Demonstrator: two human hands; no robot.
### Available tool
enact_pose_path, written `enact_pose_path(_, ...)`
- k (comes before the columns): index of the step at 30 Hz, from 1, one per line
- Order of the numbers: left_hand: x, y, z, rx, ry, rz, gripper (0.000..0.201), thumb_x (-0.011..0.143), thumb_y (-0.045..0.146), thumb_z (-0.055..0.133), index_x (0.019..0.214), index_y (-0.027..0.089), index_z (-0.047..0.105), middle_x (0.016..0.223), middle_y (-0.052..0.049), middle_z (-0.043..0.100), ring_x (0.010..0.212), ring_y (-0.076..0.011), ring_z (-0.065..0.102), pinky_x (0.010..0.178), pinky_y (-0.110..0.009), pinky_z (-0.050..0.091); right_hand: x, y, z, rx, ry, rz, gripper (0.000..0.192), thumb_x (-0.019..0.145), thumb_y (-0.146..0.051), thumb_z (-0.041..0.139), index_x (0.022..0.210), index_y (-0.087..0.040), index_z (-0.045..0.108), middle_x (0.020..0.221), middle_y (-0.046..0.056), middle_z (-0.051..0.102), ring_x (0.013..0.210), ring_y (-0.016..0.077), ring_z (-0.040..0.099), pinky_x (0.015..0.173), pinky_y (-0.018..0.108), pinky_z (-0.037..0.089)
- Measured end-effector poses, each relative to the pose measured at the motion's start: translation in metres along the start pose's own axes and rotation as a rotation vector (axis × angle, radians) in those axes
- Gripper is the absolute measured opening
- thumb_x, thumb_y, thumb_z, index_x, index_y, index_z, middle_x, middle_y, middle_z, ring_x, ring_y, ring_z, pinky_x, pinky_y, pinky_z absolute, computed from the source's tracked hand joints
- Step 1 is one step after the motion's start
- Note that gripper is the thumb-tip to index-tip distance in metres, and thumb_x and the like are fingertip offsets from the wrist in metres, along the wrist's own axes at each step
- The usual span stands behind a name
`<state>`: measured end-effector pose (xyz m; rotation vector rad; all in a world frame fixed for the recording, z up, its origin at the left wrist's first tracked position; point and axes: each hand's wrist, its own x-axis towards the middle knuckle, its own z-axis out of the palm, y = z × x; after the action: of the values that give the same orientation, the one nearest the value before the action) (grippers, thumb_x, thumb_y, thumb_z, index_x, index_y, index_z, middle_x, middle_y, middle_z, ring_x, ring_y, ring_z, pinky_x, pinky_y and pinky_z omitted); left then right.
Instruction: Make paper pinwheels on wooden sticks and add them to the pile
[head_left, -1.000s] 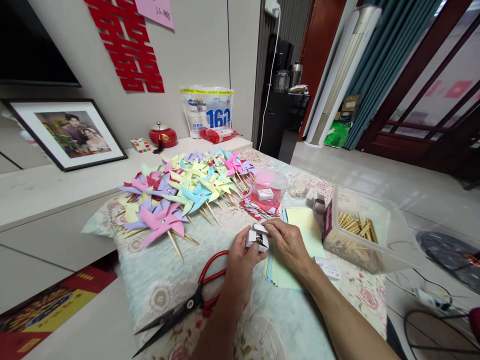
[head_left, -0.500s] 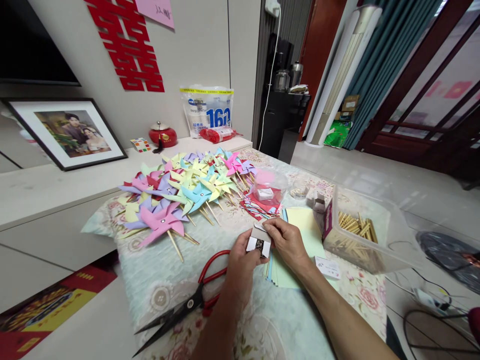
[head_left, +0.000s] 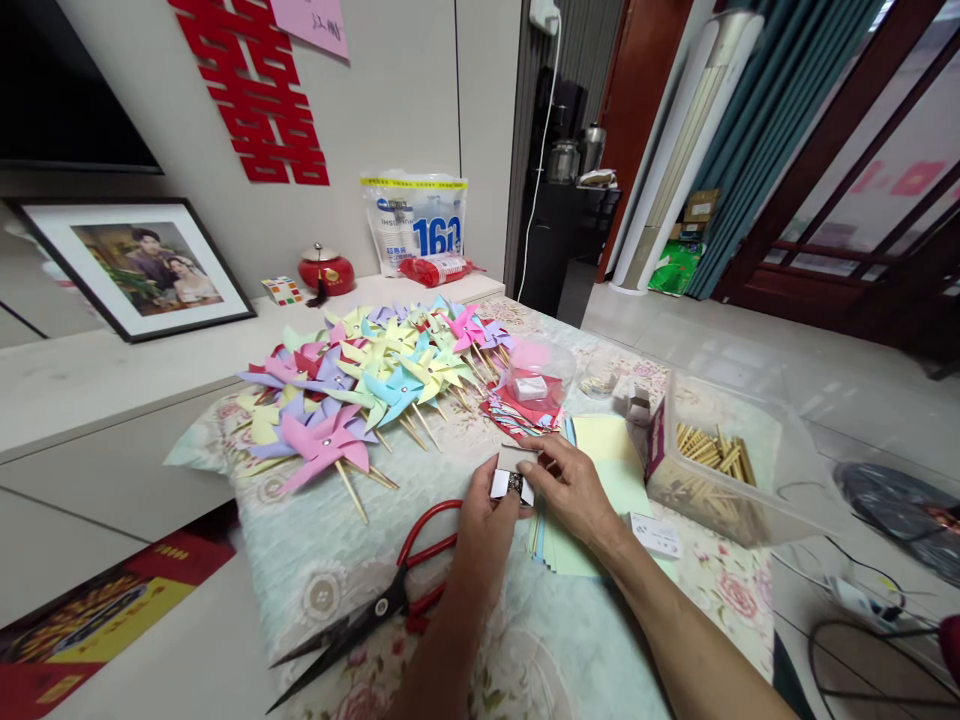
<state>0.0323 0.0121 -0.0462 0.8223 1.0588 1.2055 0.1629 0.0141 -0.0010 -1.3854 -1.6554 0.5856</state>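
My left hand is closed around a small white cardboard box, its top open with small dark, shiny pieces inside. The fingers of my right hand pinch the raised lid flap of that box. Under and beyond the right hand lies a stack of pastel paper sheets. Red-handled scissors rest with blades apart, left of my left forearm. A second small white box sits at the right edge of the paper.
Many paper pinwheels on sticks are heaped at the back left. A clear plastic bin with wooden sticks stands on the right, near a small grey box. Red paper pieces and a clear round container lie behind my hands.
My right fingers have shifted on the flap, the thumb now lower against it. The box has moved slightly left in my left hand. Everything else stays in place.
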Motion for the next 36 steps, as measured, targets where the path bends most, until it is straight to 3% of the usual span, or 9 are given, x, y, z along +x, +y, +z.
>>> enact_pose_path(5,-0.004,0.002,-0.002,0.102,0.013,0.097,0.062,0.07,0.021,0.073,0.131,0.02,0.058,0.122,-0.013,0.069,0.11,-0.0308,0.065,0.09,-0.041,0.055,-0.001,-0.002,0.003,-0.038,-0.063,0.042,0.046,0.082,-0.032,0.065,0.125,-0.016,0.065,0.102,0.009,0.065,0.085,0.0219,0.059,0.072,0.033,0.049)
enact_pose_path(9,-0.009,0.006,-0.002,0.123,0.023,0.131,0.061,0.07,0.018,0.073,0.129,0.02,0.06,0.126,-0.013,0.067,0.117,-0.0315,0.062,0.093,-0.041,0.054,-0.001,-0.002,0.004,-0.036,-0.066,0.065,0.049,0.079,-0.026,0.063,0.127,-0.016,0.065,0.104,0.01,0.065,0.087,0.0226,0.058,0.073,0.034,0.049)
enact_pose_path(14,-0.004,0.003,-0.001,0.028,0.02,0.068,0.062,0.068,0.018,0.073,0.128,0.019,0.059,0.12,-0.013,0.069,0.106,-0.0307,0.067,0.085,-0.041,0.057,0.0,0.001,0.002,0.096,-0.069,0.105,0.047,0.078,-0.023,0.056,0.123,-0.016,0.067,0.1,0.008,0.065,0.08,0.0195,0.059,0.071,0.033,0.048)
enact_pose_path(20,0.001,0.003,0.002,-0.049,0.057,0.025,0.056,0.066,0.018,0.067,0.121,0.015,0.06,0.112,-0.013,0.07,0.089,-0.0255,0.069,0.068,-0.035,0.061,0.002,0.012,0.008,0.324,-0.046,0.244,0.056,0.068,-0.019,0.054,0.122,-0.013,0.067,0.075,0.001,0.062,0.066,0.0151,0.054,0.061,0.027,0.043)
enact_pose_path(24,-0.002,0.009,0.002,-0.053,0.044,0.013,0.055,0.068,0.019,0.064,0.122,0.015,0.06,0.11,-0.012,0.07,0.088,-0.0237,0.068,0.067,-0.033,0.06,0.003,0.011,0.009,0.474,-0.077,0.314,0.057,0.063,-0.018,0.055,0.118,-0.013,0.068,0.08,0.001,0.065,0.067,0.0141,0.056,0.063,0.027,0.044)
enact_pose_path(30,-0.004,0.01,0.001,0.014,0.011,0.042,0.057,0.069,0.018,0.065,0.126,0.016,0.059,0.119,-0.014,0.068,0.099,-0.0271,0.067,0.072,-0.035,0.06,0.002,0.007,0.01,0.397,-0.04,0.289,0.061,0.065,-0.017,0.058,0.125,-0.016,0.064,0.087,0.003,0.067,0.072,0.0167,0.06,0.063,0.028,0.047)
enact_pose_path(36,-0.003,0.0,-0.002,0.099,-0.058,0.054,0.061,0.072,0.016,0.068,0.133,0.019,0.057,0.119,-0.011,0.07,0.104,-0.0268,0.068,0.09,-0.04,0.057,0.0,0.006,0.014,0.511,-0.059,0.273,0.062,0.062,-0.014,0.061,0.124,-0.018,0.062,0.087,0.001,0.069,0.073,0.0171,0.064,0.065,0.029,0.051)
